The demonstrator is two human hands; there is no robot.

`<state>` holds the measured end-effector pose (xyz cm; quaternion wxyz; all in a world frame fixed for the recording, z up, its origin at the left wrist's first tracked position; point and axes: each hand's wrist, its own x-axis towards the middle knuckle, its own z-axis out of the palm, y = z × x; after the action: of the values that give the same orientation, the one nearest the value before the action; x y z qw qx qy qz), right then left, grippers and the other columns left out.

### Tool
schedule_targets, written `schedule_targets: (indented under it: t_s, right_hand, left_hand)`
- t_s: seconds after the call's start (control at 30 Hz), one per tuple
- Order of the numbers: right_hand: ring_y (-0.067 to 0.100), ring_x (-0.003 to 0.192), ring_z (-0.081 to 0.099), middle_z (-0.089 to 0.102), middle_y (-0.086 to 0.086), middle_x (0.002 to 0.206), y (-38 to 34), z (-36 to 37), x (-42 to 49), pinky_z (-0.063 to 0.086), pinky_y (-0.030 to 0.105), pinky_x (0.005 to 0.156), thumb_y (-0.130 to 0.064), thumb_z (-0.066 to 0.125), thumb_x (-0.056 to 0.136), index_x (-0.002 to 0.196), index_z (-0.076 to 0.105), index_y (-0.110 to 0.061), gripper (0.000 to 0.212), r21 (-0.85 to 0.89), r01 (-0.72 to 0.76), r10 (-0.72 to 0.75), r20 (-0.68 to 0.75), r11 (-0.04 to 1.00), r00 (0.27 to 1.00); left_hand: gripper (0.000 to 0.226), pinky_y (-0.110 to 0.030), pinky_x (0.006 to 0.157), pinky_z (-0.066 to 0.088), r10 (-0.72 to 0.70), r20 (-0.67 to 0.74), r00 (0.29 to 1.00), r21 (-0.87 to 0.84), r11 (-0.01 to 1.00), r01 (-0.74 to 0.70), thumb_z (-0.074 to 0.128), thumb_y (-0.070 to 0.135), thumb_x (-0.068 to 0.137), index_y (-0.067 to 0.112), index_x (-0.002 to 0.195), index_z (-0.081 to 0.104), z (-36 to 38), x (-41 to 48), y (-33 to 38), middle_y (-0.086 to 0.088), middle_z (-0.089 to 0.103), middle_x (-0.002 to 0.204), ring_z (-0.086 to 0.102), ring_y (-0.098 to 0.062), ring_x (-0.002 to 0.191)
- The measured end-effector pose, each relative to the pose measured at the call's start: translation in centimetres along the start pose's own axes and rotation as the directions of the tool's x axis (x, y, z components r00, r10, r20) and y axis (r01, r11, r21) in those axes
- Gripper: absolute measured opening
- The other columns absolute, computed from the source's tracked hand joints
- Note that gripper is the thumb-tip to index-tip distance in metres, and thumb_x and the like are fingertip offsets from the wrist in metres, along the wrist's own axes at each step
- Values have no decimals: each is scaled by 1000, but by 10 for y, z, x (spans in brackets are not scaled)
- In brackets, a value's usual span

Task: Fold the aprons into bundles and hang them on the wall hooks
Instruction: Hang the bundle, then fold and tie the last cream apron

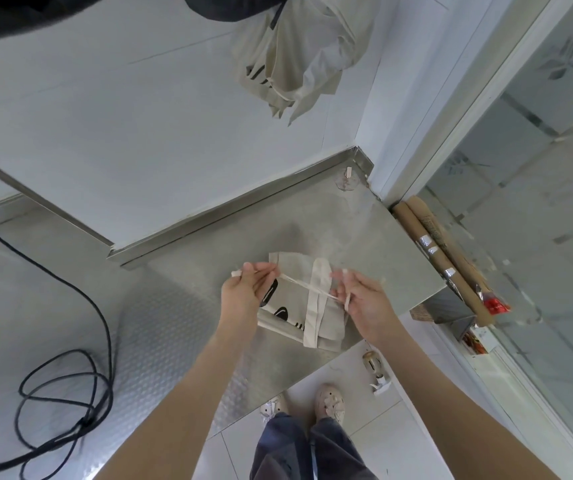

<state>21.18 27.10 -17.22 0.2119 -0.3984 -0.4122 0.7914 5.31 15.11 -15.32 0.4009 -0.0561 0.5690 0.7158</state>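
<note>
On the white tiled wall [139, 116] one cream cloth apron bundle [299, 53] hangs. A second folded cream apron [293, 266] lies at the steel bench's [364, 237] front edge, left hand [243, 292] and right hand [364, 301] pinching its tie string [306, 287]; tying and hanging remain.

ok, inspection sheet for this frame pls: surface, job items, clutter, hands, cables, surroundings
Surface: steel table against a tiled wall.
Job's things: folded apron flat on the table, its tie stretched above it; second apron hangs bunched on the wall.
Clutter: cardboard tubes along the table's right edge; spray bottle on the floor.
Hands: left hand and right hand each pinch the tie.
Cables: black cable looped on the left surface.
Surroundings: glass door at right; small hook near the back corner.
</note>
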Motion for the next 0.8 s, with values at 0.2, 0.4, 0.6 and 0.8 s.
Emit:
schedule_targets:
  t_s: [0.2,0.4,0.6,0.8]
  right_hand:
    - [4,62,45,53,1,69,-6,26,-1,40,17,67,-5,51,96,91,70,0,20,-456,80,-25,126,886,992]
    - [-7,60,54,63,-17,63,-9,24,-3,44,9,64,1,51,95,85,62,-23,28,-408,73,-31,109,910,994]
    - [-3,48,48,54,-10,51,-5,30,3,36,16,57,-3,56,92,69,55,-13,26,-330,59,-33,83,942,996]
    - [3,59,47,57,-9,58,-4,21,0,40,13,63,-3,54,94,73,65,-6,23,-405,9,51,137,914,989]
  left_hand:
    - [32,-31,72,57,34,450,893,249,955,-161,45,27,97,6,88,68,50,-21,13,-12,73,90,67,-32,85]
    - [29,-27,66,52,-95,601,794,478,839,-261,46,20,100,5,96,70,64,-17,12,-10,73,87,66,-20,78]
    - [17,-17,55,47,-73,598,798,521,792,-317,50,7,98,17,106,61,71,-12,5,11,68,86,61,2,69]
    - [35,-18,93,19,38,593,804,802,59,-594,37,27,100,23,129,56,44,16,-8,5,63,112,40,-8,111]
